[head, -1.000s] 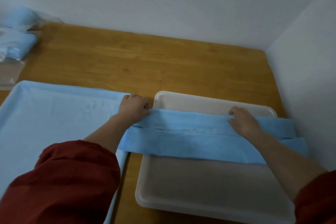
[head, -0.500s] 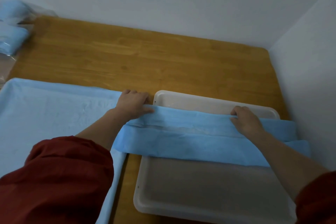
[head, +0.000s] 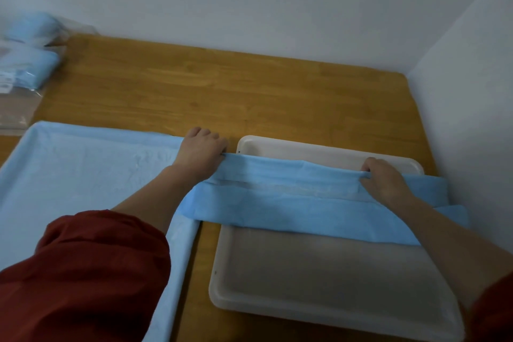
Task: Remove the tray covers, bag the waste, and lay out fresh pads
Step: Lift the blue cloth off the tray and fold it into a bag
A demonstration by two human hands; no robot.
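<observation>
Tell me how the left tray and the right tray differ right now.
The left tray is lined with a spread light blue pad; the right tray shows bare whitish plastic, with a darker folded pad in a band across it. No hand holds the left tray's pad; the left hand and right hand pinch the folded pad's far edge. Both trays sit flat on the wooden table.

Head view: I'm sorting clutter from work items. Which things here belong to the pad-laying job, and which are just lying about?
In the job: left hand and right hand, both holding the folded blue pad; white tray under it; spread blue pad beside it.
Lying about: clear bags of blue material at the far left of the table, untouched.
</observation>
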